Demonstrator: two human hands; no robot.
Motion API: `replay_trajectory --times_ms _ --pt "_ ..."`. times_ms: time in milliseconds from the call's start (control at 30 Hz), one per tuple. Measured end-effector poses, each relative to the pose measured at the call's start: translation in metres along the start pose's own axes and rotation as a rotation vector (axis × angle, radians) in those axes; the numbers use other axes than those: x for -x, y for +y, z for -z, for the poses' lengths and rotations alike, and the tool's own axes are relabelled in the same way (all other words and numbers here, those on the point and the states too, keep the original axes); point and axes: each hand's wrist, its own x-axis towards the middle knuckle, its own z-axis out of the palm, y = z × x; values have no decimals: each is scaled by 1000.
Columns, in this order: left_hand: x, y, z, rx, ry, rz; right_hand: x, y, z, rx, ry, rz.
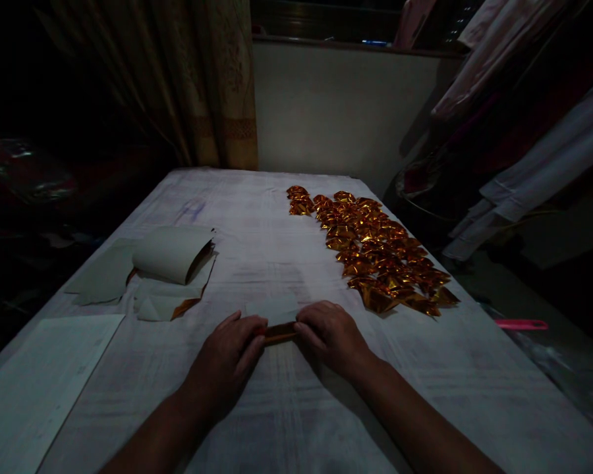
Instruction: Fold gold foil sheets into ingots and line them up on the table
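Between my two hands is a sheet of foil paper point(280, 332), pale on one side and gold-brown where its near edge is folded over. My left hand point(234, 345) pinches its left end, and my right hand point(329, 332) grips the right end, with thumbs on the near side. The pale far part of the sheet lies flat on the cloth. To the right, many folded gold foil pieces point(375, 247) lie in rows. On the left, loose foil sheets point(170, 253) rest pale side up, one of them curled over.
A white plaid cloth point(286, 421) covers the table. At the near left lies a large white sheet point(44, 388). Clothes point(553, 158) hang on the right, above a pink-handled object point(521, 324) beside the table. A curtain point(217, 85) and a wall point(340, 108) stand at the back.
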Motion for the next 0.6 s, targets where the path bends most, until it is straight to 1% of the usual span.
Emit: replay_trajectory --times_ms 33,100,200,300,367,433,500,600 --pt "0 -1 -1 -11 30 -2 -2 1 -1 15 8 -14" --pt "0 -1 -3 -21 48 -18 -6 1 -4 39 32 -24" --pt "0 -1 -3 -26 22 -51 -9 0 -9 73 57 -40" --pt "3 2 -3 -135 15 -110 -10 0 -11 103 55 -62" --pt "5 6 -3 -232 -13 -151 -11 0 -11 115 51 -62" --pt "7 11 -5 -282 -60 -201 -11 0 -12 124 57 -58" --pt "9 17 -8 -287 -99 -242 -11 0 -13 130 73 -55" --pt "12 23 -14 -285 -101 -269 -11 0 -15 137 95 -56"
